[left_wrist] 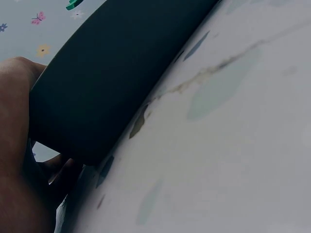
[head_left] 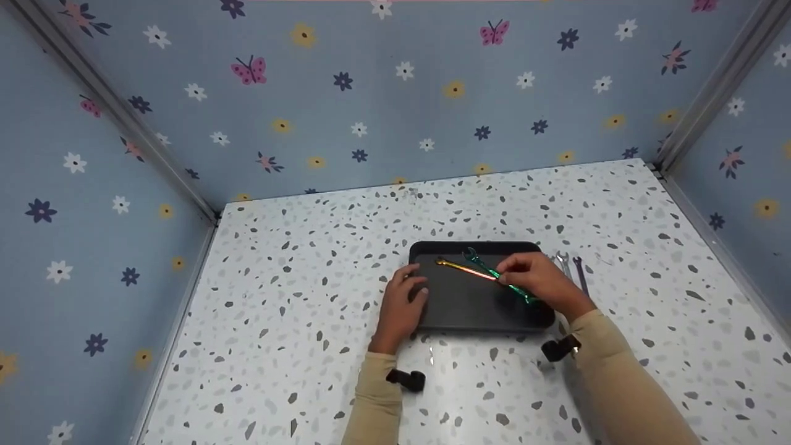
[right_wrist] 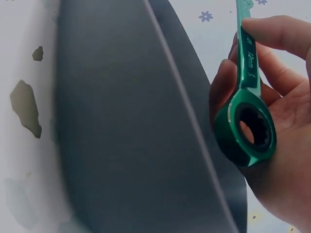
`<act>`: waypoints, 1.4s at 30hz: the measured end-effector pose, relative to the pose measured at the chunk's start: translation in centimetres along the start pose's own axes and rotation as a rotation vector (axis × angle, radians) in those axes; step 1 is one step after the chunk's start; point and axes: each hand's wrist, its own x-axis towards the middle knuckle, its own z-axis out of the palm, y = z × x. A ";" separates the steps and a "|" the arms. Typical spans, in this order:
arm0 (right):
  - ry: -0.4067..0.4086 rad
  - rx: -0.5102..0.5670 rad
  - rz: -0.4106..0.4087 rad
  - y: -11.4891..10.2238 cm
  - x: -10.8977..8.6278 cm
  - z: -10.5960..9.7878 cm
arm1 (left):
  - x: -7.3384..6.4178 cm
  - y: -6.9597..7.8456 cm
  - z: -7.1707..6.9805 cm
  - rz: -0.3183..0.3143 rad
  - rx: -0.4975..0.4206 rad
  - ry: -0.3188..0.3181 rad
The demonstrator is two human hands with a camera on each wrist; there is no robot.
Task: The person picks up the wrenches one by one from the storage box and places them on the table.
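Note:
A dark shallow tray [head_left: 469,309] sits on the speckled tabletop. My right hand [head_left: 541,278] pinches a green combination wrench [head_left: 485,267] by its shank over the right half of the tray. Its ratchet ring end [right_wrist: 248,126] points toward the right wrist camera, and its open jaw points away. An orange-gold wrench [head_left: 463,268] shows over the tray, its right end beside the right fingertips and the green shank. At the tray's left end, my left hand [head_left: 401,303] grips the side wall, fingers at the rim; part of the hold is hidden behind the tray corner [left_wrist: 82,126].
Just right of the tray lie a silver wrench [head_left: 563,262] and a dark purple wrench [head_left: 580,275], partly behind the right hand and wrist. Flower-patterned panels [head_left: 395,93] wall in the speckled table [head_left: 296,278] at the back and both sides.

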 end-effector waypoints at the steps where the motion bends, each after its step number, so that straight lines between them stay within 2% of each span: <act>1: 0.007 0.006 0.004 0.5 0.1 -0.1 | 0.0 0.0 0.0 0.000 0.000 0.000; 4: 0.028 0.018 0.011 1.4 0.1 -0.3 | 0.1 0.0 0.0 0.006 -0.002 0.003; 10: 0.046 0.042 -0.007 1.9 -0.2 -0.6 | 0.1 -0.1 0.0 0.011 0.002 0.006; 23: 0.020 0.131 -0.032 1.5 -1.5 -1.8 | 0.1 -0.1 0.0 0.014 0.019 -0.001; 42: 0.086 0.140 -0.010 2.5 -2.3 -2.8 | 0.0 -0.2 0.2 0.022 0.020 0.013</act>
